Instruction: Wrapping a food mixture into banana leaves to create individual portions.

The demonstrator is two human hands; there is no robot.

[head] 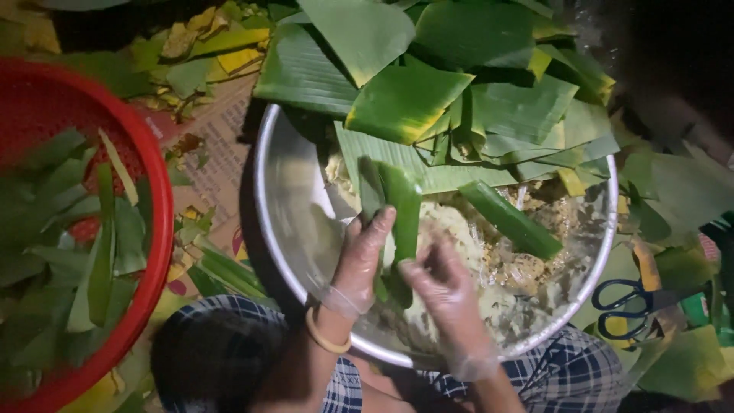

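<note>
Nearest, both gloved hands work over the big steel bowl (267, 191): the left hand (363, 260) has its fingers clasped round a folded green leaf strip (401, 210), while the right hand (443, 287) curls loosely against the strip's lower end, so the step looks like wrapping. The pale filling mixture (520, 268) lies just right in the bowl; judging by that, closing the fold needs a steady pinch. Farther off, cut banana leaves (459, 92) overhang the bowl's far rim.

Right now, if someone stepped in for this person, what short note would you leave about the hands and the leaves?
Left hand, gloved, grips a folded green leaf strip upright over the metal bowl.
Right hand, gloved, is blurred beside the strip's lower end; its grip is unclear.
The bowl holds a pale mixture and another leaf strip.
Cut leaves overlap the far rim; more fill the red basket.
Scissors lie at right.
Left: this strip is not yet closed.
</note>
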